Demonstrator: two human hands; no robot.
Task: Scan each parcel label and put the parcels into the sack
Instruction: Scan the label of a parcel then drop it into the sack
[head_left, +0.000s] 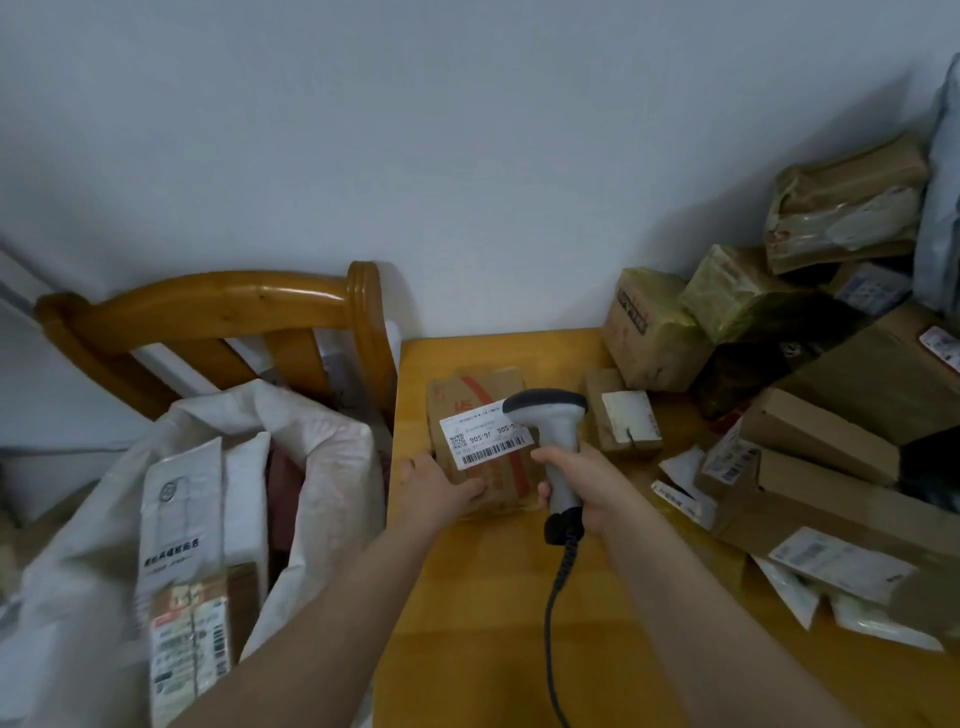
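A flat brown cardboard parcel (480, 395) with a red stripe lies on the wooden table (467, 597). Its white barcode label (480, 434) faces up. My left hand (434, 488) grips the parcel's near left corner. My right hand (584, 486) is wrapped around the handle of a white corded barcode scanner (553, 421), whose dark head hovers just over the label's right end. The white sack (322, 441) stands open at the left of the table, with several parcels inside, one labelled box (189, 639) nearest me.
A heap of brown boxes (810, 364) and white mailers (841, 571) fills the table's right side. A small box (623, 415) sits just right of the scanner. A wooden chair (218, 306) stands behind the sack against the wall. The scanner cable (553, 613) trails toward me.
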